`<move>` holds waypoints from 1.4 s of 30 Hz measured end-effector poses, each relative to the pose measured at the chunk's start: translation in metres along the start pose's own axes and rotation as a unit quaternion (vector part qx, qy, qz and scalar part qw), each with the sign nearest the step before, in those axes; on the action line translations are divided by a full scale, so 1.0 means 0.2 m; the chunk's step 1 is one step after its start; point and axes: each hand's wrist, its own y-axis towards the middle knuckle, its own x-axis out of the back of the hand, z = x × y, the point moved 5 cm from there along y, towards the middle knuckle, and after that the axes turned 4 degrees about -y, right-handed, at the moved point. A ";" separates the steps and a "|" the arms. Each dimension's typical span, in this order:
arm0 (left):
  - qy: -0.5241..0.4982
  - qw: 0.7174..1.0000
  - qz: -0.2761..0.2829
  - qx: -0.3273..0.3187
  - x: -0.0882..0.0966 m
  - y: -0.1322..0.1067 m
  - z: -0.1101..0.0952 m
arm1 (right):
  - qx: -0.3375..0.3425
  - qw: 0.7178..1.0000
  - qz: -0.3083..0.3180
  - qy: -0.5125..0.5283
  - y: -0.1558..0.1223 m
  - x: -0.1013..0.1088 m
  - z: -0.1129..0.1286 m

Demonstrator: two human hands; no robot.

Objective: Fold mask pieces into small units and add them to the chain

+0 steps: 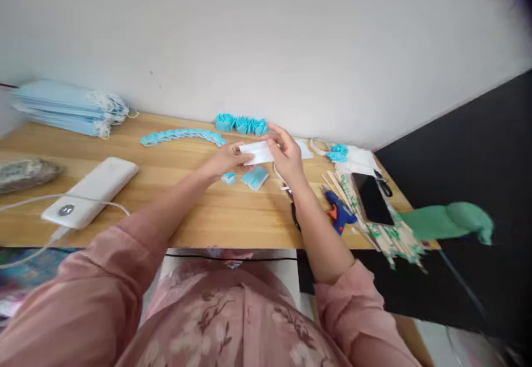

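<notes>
Left fingers (244, 158) and right fingers (274, 149) gripping a white rectangle (260, 152) above the worktop (233, 217), blue rosettes (242, 125) by the far edge, masks (62, 106) stacked near the far-left corner

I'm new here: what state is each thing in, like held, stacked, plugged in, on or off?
White piece: held between left hand and right hand.
Blue masks: stacked.
Power bank: flat, cable plugged in.
Phone: lying on sticks, screen dark.
Glue gun: lying down; can't tell if hot.
Blue flowers: formed, in a row.
Blue strip: lying curved.
</notes>
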 end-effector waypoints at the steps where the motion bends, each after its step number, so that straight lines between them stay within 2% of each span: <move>1: -0.004 1.000 -0.016 -0.011 0.02 0.01 -0.01 | -0.012 1.000 -0.019 0.008 -0.02 0.02 -0.03; 4: -0.015 0.998 -0.046 -0.036 0.05 0.02 -0.02 | -0.033 0.998 -0.054 0.019 -0.07 0.05 -0.09; 7: -0.022 0.997 -0.048 -0.047 0.06 0.01 -0.04 | -0.035 0.998 -0.054 0.016 -0.10 0.04 -0.11; 14: -0.001 0.999 -0.029 -0.030 0.02 -0.01 -0.04 | 0.015 0.998 -0.017 -0.055 -0.11 0.01 -0.06; 18: 0.015 1.000 -0.019 -0.018 0.01 -0.01 -0.02 | 0.012 0.995 -0.004 -0.096 -0.11 0.02 -0.06; 21: 0.020 0.999 -0.032 -0.015 0.02 -0.01 -0.01 | 0.008 0.995 -0.011 -0.103 -0.11 0.02 -0.05; 27: 0.025 0.997 -0.064 -0.017 0.04 0.00 -0.01 | -0.027 0.996 -0.018 -0.081 -0.11 0.01 -0.06; 34: 0.025 0.998 -0.062 -0.008 0.03 0.00 -0.01 | -0.052 0.997 -0.046 -0.037 -0.12 0.01 -0.08; 42: 0.045 0.998 -0.040 -0.018 0.03 0.00 0.00 | -0.060 0.997 -0.046 0.003 -0.12 -0.01 -0.10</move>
